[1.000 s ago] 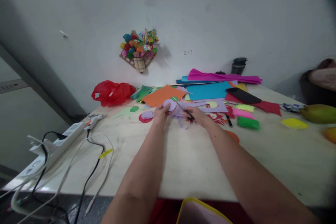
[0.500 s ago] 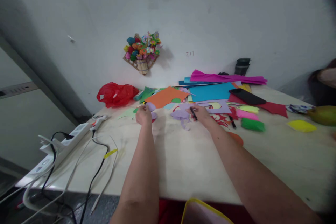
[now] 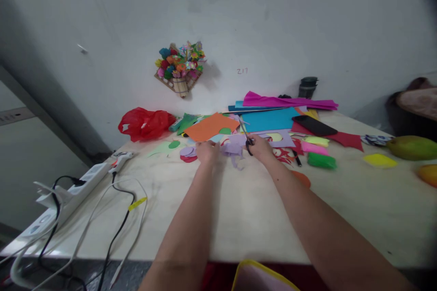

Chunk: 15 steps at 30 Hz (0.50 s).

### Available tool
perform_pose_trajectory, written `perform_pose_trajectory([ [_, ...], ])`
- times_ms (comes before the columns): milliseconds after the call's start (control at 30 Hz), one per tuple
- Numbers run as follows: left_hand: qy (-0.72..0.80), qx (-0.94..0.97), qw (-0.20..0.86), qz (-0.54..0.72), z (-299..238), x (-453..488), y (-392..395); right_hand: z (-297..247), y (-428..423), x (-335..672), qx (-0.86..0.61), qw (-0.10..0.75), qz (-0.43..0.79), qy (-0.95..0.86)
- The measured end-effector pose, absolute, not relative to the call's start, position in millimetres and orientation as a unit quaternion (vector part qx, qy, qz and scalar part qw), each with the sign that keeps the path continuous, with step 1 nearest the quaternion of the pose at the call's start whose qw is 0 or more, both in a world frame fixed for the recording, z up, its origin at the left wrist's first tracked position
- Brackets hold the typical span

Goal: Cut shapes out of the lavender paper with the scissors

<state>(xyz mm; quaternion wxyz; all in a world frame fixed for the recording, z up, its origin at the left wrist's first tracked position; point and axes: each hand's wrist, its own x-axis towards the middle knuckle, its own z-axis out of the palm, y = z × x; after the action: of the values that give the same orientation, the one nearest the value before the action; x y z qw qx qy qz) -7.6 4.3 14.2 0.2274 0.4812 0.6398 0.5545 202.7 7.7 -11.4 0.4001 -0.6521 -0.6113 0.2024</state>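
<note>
My right hand (image 3: 260, 148) is closed round the black handles of a pair of scissors (image 3: 245, 135), blades pointing up and away over the paper pile. My left hand (image 3: 206, 151) lies on the table just left of a heap of lilac paper scraps (image 3: 233, 149), its fingers curled near them; whether it grips a piece I cannot make out. Left of that hand lie lilac paper circles on a red one (image 3: 187, 153). An orange sheet (image 3: 210, 126) with a green circle on it lies just behind.
Coloured sheets, blue (image 3: 269, 119) and magenta (image 3: 290, 101), are stacked at the back with a black phone (image 3: 313, 124). A red plastic bag (image 3: 145, 122) sits far left, a power strip with cables (image 3: 73, 186) at the left edge. Green and yellow scraps and fruit (image 3: 411, 147) lie right.
My left hand put a lilac circle down at the left, then came back toward the lilac scraps. My right hand with the scissors stayed in place, blades now raised.
</note>
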Motion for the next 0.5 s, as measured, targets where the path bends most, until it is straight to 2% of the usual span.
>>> perform_pose_trajectory([
  [67, 0.595, 0.482, 0.276, 0.581, 8, 4, 3, -6, 2, 198, -0.691, 0.364, 0.161, -0.604],
  [167, 0.608, 0.527, 0.253, 0.537, 1, 12, 1, -1, -4, 190, -0.697, 0.325, 0.153, -0.621],
  [267, 0.626, 0.555, 0.241, 0.492, -3, 14, 3, 1, -6, 185, -0.693, 0.316, 0.156, -0.629],
  [400, 0.598, 0.546, 0.281, 0.515, -7, 14, 9, 4, -10, 181, -0.698, 0.3, 0.16, -0.631],
  [500, 0.588, 0.608, 0.207, 0.491, -5, 14, 9, 8, -14, 178, -0.719, 0.282, 0.144, -0.618],
])
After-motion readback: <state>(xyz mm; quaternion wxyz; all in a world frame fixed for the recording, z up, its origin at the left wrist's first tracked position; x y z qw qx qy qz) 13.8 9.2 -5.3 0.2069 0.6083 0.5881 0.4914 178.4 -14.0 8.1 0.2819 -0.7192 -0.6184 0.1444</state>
